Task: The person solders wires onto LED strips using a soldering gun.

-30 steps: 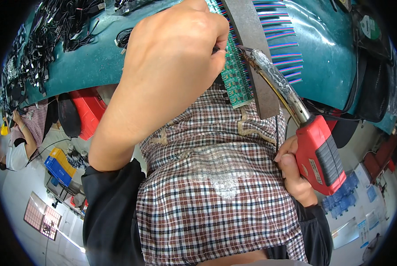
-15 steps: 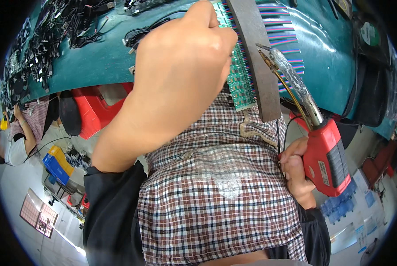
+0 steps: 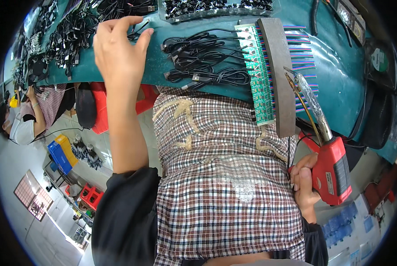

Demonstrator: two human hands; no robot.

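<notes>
From my remote seat, I see the board (image 3: pixel 264 102) well to the right of the left hand (image 3: pixel 120 55), its long axis running away from the wearer, far end leaning slightly left. Between them, the cables (image 3: pixel 196 60) lie just right of that hand, their leads crossing to the board's left side. I read thumb and forefinger as spread apart; whether they touch the dark cord near them I can't tell. The right hand (image 3: pixel 304 184), nearer the board's near end, is wrapped around the gun (image 3: pixel 333 170), whose tip overlaps the bar (image 3: pixel 280 80).
</notes>
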